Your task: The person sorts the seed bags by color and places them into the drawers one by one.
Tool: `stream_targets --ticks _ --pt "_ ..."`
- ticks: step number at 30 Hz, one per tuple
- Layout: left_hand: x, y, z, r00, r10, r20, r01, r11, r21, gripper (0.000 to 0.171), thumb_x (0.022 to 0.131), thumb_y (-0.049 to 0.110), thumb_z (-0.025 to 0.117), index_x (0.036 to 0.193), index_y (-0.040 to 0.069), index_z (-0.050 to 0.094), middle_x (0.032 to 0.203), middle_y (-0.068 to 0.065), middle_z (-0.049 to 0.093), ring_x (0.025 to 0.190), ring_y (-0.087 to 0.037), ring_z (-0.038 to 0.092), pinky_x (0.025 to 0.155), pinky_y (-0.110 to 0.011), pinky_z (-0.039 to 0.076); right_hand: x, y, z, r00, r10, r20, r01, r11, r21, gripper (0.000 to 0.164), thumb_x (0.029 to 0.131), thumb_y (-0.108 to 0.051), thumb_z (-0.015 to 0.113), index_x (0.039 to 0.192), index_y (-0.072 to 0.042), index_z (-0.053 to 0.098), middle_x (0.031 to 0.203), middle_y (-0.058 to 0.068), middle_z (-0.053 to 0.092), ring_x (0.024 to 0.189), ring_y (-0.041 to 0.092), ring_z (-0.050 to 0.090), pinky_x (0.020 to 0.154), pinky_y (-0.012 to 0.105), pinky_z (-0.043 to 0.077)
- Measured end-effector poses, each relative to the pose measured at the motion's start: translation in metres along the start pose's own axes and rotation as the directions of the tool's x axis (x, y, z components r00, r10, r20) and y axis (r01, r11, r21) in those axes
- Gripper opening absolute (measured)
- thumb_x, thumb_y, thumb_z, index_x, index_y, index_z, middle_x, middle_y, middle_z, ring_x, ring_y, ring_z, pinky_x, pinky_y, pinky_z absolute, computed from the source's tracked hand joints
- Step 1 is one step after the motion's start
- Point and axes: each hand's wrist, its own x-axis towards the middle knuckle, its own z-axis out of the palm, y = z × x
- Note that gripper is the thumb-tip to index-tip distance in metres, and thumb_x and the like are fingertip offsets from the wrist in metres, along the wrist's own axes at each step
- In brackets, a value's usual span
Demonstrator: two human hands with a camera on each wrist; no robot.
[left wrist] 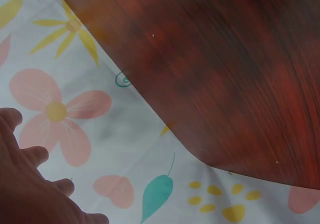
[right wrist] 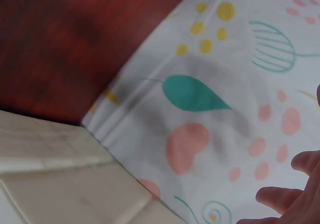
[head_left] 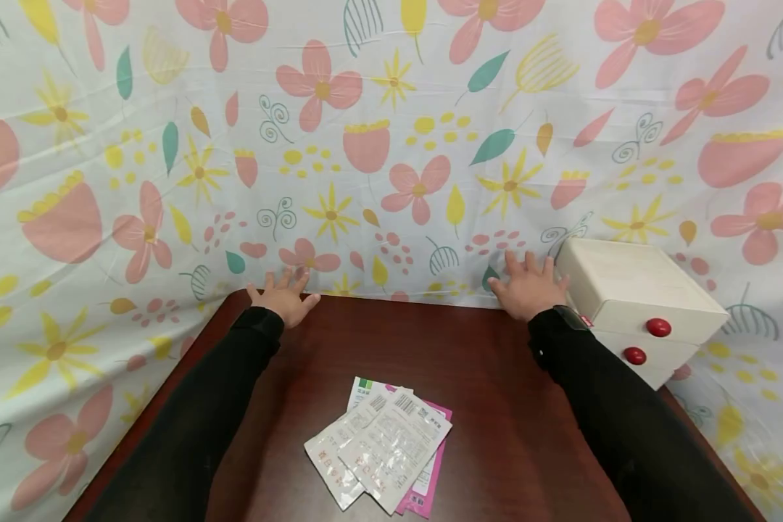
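Left hand (head_left: pixel 282 297) and right hand (head_left: pixel 530 288), fingers splayed wide, box (head_left: pixel 639 279) beside right fingers, packets (head_left: pixel 391 449) on table (head_left: pixel 476 355) well behind both.

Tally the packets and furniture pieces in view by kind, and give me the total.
Shiny silvery-white rectangular packets: 2
White packet with a green corner: 1
Pink packet: 1
Cream boxy drawer unit with red round knobs: 1
Total: 5 visible; any fully covered packet cannot be counted.
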Motion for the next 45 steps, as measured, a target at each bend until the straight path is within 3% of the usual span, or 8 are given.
stream_targets --ticks 6,9,15,21,28,34,39,45 --pt "-0.001 0.003 0.000 1.000 0.011 0.017 -0.011 1.000 -0.010 0.073 0.103 0.061 0.031 0.162 0.022 0.015 0.165 -0.016 0.001 0.145 -0.050 -0.009 0.101 -0.078 -0.006 0.000 0.005 -0.025 0.997 -0.038 -0.071 0.031 0.994 -0.103 0.078 0.101 -0.065 0.030 0.160 -0.014 0.022 0.159 0.027 0.015 0.140 0.058 0.003 0.098 0.081 0.006" --pt "-0.003 0.003 -0.002 1.000 0.006 0.029 -0.006 1.000 -0.015 0.073 0.103 0.061 0.031 0.162 0.022 0.014 0.165 -0.016 0.000 0.144 -0.050 -0.012 0.100 -0.078 -0.007 0.001 0.010 -0.039 0.995 -0.037 -0.089 0.025 0.991 -0.133 0.082 0.099 -0.068 0.030 0.161 -0.015 0.019 0.159 0.027 0.013 0.141 0.058 0.000 0.098 0.081 0.001" --pt "-0.006 0.004 -0.003 0.999 0.026 0.030 -0.025 1.000 -0.012 0.073 0.104 0.060 0.031 0.162 0.020 0.012 0.165 -0.018 -0.001 0.143 -0.052 -0.012 0.101 -0.079 -0.006 0.001 0.033 -0.060 0.997 0.030 -0.075 -0.035 0.997 -0.064 0.091 0.095 -0.074 0.032 0.162 -0.016 0.010 0.160 0.030 0.002 0.139 0.060 -0.014 0.093 0.083 -0.011" --pt "-0.006 0.002 -0.004 1.000 0.014 0.026 -0.014 1.000 -0.011 0.073 0.104 0.059 0.032 0.162 0.019 0.013 0.165 -0.019 0.001 0.144 -0.052 -0.009 0.101 -0.079 -0.005 -0.003 0.052 -0.069 0.993 0.076 -0.086 -0.079 0.996 -0.035 0.094 0.094 -0.075 0.032 0.162 -0.016 0.005 0.159 0.033 -0.002 0.137 0.063 -0.014 0.091 0.084 -0.011" --pt "-0.006 0.001 -0.003 0.999 0.026 0.022 -0.026 1.000 -0.011 0.075 0.103 0.061 0.031 0.162 0.019 0.012 0.164 -0.020 0.000 0.143 -0.053 -0.010 0.100 -0.079 -0.006 -0.011 0.081 -0.065 0.985 0.159 -0.068 -0.160 0.987 -0.006 0.105 0.088 -0.083 0.030 0.161 -0.014 0.003 0.159 0.033 0.001 0.134 0.066 -0.015 0.089 0.085 -0.013" --pt "-0.009 0.001 0.000 1.000 0.017 0.016 -0.017 1.000 -0.020 0.072 0.104 0.057 0.035 0.162 0.019 0.015 0.164 -0.020 0.002 0.144 -0.053 -0.007 0.100 -0.079 -0.007 -0.023 0.107 -0.053 0.968 0.240 0.070 -0.241 0.970 0.007 0.117 0.081 -0.091 0.024 0.160 -0.006 0.009 0.155 0.038 0.004 0.130 0.072 -0.006 0.086 0.088 -0.007" --pt "-0.009 -0.001 0.002 1.000 0.012 0.019 -0.011 0.999 -0.032 0.070 0.104 0.057 0.035 0.162 0.020 0.016 0.164 -0.020 0.002 0.144 -0.052 -0.009 0.100 -0.079 -0.008 -0.024 0.108 -0.052 0.964 0.240 0.115 -0.243 0.970 0.009 0.117 0.081 -0.090 0.027 0.157 -0.002 0.020 0.151 0.041 0.013 0.127 0.075 0.001 0.083 0.090 0.000" --pt "-0.006 -0.011 0.008 1.000 0.010 0.017 -0.010 0.999 -0.033 0.073 0.103 0.059 0.032 0.162 0.019 0.017 0.164 -0.021 0.001 0.143 -0.052 -0.012 0.100 -0.078 -0.011 -0.022 0.103 -0.053 0.966 0.230 0.120 -0.231 0.973 -0.002 0.109 0.086 -0.083 0.033 0.157 -0.002 0.018 0.151 0.040 0.013 0.127 0.075 0.001 0.083 0.090 0.002"
